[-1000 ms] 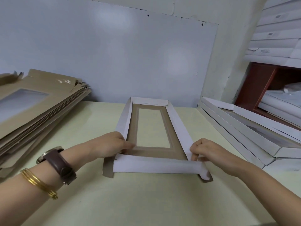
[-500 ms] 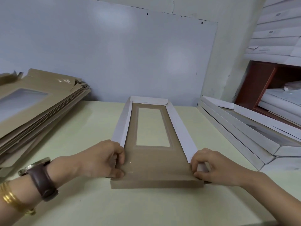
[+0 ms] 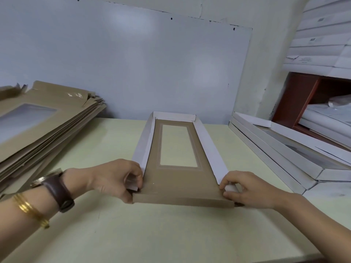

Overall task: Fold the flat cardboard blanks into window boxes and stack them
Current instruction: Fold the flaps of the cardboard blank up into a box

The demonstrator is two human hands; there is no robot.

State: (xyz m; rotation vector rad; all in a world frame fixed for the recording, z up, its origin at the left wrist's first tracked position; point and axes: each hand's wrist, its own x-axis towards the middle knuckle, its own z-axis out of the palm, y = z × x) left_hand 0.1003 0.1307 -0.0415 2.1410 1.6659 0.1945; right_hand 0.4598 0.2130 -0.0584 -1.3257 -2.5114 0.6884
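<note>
A half-folded window box [image 3: 180, 179] lies lengthwise on the pale green table [image 3: 171, 234]. Its base is brown with a rectangular window, and its white side walls and far end wall stand upright. The brown near end flap is folded over towards the inside. My left hand [image 3: 117, 180] pinches the small white corner tab at the near left corner. At the near right corner my right hand [image 3: 245, 189] pinches the other white tab. A stack of flat brown blanks [image 3: 43, 128] lies at the left. Finished white boxes [image 3: 281, 154] are stacked at the right.
A pale board leans on the wall behind the table. At the right stands a reddish-brown shelf [image 3: 296, 99] holding white boxes, with more white boxes piled above it. The finished stack reaches close to the box's right side.
The near end flap, white side up a second ago, has been folded over and shows brown. Both hands have moved nearer to me, to the near corners, and pinch the corner tabs.
</note>
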